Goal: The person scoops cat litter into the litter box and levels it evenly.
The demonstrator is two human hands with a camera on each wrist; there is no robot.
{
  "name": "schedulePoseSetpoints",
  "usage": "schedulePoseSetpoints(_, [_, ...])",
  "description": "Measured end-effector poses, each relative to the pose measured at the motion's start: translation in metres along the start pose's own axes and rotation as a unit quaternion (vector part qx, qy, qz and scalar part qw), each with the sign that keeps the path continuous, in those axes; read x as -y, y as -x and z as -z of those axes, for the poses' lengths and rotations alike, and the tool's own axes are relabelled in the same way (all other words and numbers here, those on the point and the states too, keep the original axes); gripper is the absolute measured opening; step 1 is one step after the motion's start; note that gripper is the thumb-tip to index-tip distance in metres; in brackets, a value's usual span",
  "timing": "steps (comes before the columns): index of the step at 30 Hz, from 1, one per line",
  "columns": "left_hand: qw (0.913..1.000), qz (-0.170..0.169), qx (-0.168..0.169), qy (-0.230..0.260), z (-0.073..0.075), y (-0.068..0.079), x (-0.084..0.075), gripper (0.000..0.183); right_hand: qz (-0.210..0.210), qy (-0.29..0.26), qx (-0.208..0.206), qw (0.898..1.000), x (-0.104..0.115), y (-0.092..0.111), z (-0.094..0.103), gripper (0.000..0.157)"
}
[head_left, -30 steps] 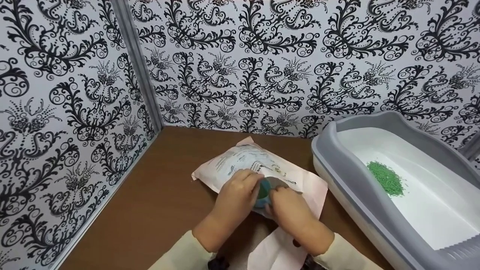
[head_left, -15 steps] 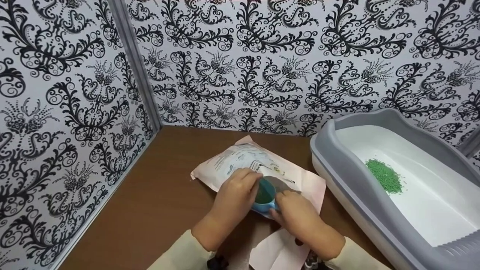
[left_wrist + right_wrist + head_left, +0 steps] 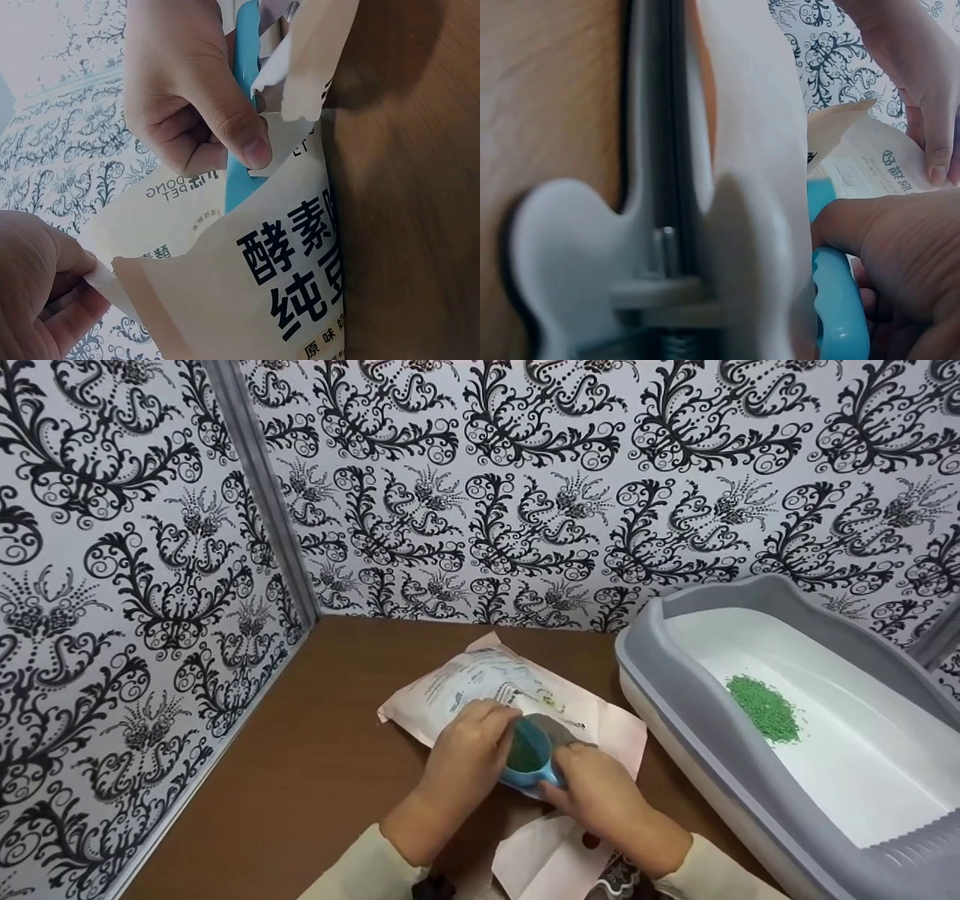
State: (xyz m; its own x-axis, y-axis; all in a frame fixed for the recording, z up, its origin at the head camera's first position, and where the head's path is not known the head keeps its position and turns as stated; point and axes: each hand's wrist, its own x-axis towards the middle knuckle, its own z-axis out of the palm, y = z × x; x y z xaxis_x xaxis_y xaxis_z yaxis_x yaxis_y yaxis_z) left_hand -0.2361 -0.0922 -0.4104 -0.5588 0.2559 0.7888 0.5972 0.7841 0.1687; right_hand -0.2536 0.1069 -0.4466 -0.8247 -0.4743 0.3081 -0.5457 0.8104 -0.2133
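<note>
A pale pink bag (image 3: 480, 682) lies on the table with its mouth toward the person. My left hand (image 3: 469, 750) pinches the edge of that mouth, seen clearly in the left wrist view, where printed characters show on the bag front (image 3: 277, 262). A blue scoop (image 3: 531, 761) is at the mouth, its inside looking dark green; I cannot make out what is in it. My right hand (image 3: 600, 795) grips the scoop's handle, thumb along it. In the right wrist view the wavy blue handle (image 3: 838, 307) shows under the right hand (image 3: 907, 270).
To the right stands a grey-rimmed white litter tray (image 3: 667, 682) with a small heap of green pellets (image 3: 763, 709). Patterned walls (image 3: 465, 495) close off the brown table (image 3: 270, 750) at back and left. A blurred grey part with a spring (image 3: 667, 300) fills much of the right wrist view.
The right hand has shifted slightly right and toward the person, and more of the scoop's bowl and rim shows. The left hand stays at the bag's edge.
</note>
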Motion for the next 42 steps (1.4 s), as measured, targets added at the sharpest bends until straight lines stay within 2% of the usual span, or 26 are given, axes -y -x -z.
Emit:
schedulePoseSetpoints(9, [1.0,0.004,-0.002,0.003,0.001,0.001,0.001,0.016,0.005,-0.018,-0.033,0.999,0.0,-0.002,-0.003,0.028])
schedulePoseSetpoints(18, [1.0,0.007,0.006,0.002,0.002,0.0,0.0,0.015,0.014,-0.014,-0.063,0.998,-0.003,-0.003,-0.007,0.029])
schedulePoseSetpoints(28, [0.9999,0.008,0.014,0.001,0.001,0.001,0.0,0.017,0.039,-0.043,-0.094,0.994,0.003,0.0,0.003,0.032])
schedulePoseSetpoints(42, [1.0,0.002,-0.002,0.004,0.001,0.0,0.0,0.017,0.018,-0.057,-0.104,0.993,0.004,0.01,0.017,0.037])
